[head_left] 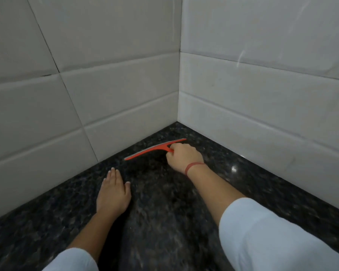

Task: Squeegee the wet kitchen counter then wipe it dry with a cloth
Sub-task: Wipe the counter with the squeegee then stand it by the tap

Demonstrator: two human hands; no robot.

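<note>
A red squeegee (155, 149) with a grey blade rests on the dark speckled granite counter (164, 222), close to the inner corner where the two tiled walls meet. My right hand (184, 157) is closed around its short handle, a red band on the wrist. The blade runs diagonally from lower left to upper right. My left hand (114, 192) lies flat on the counter, palm down with fingers together, below and to the left of the blade, holding nothing. No cloth is in view.
White tiled walls (106, 94) rise on the left and on the right (262, 114), meeting at a corner behind the squeegee. The counter shines with a small glint near the right wall. Light blue sleeves cover both forearms.
</note>
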